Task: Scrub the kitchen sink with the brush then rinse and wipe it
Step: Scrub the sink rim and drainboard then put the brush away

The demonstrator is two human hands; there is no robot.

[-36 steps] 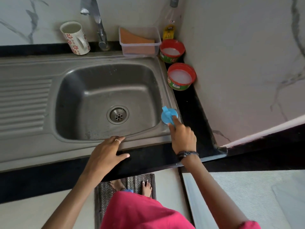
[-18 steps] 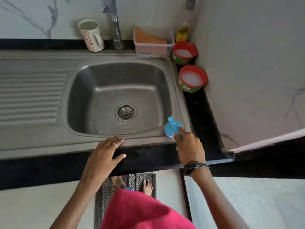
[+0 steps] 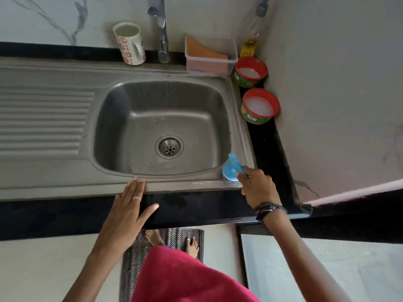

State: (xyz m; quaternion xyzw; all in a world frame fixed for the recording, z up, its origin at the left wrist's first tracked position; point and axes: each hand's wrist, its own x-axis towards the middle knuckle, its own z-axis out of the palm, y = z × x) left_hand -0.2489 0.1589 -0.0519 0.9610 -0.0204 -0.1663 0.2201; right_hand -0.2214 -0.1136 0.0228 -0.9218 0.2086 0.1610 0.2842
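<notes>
A steel sink (image 3: 54, 166) with a ribbed drainboard on its left fills the counter; its basin has a round drain (image 3: 169, 146) in the middle. A small round blue brush (image 3: 230, 170) sits on the sink's front right rim corner. My right hand (image 3: 258, 189) grips its blue handle from the near side. My left hand (image 3: 128, 205) lies flat on the sink's front rim and the black counter edge, fingers straight, holding nothing.
A tap (image 3: 162, 29) stands behind the basin, with a flowered mug (image 3: 129, 43) to its left. A clear box (image 3: 210, 55) holds an orange cloth. Two red-rimmed tubs (image 3: 250, 71) (image 3: 260, 105) and a bottle (image 3: 250, 43) stand by the right wall.
The brush and my right hand have slid nearer along the sink's right rim to its front corner. My left hand stays on the front rim.
</notes>
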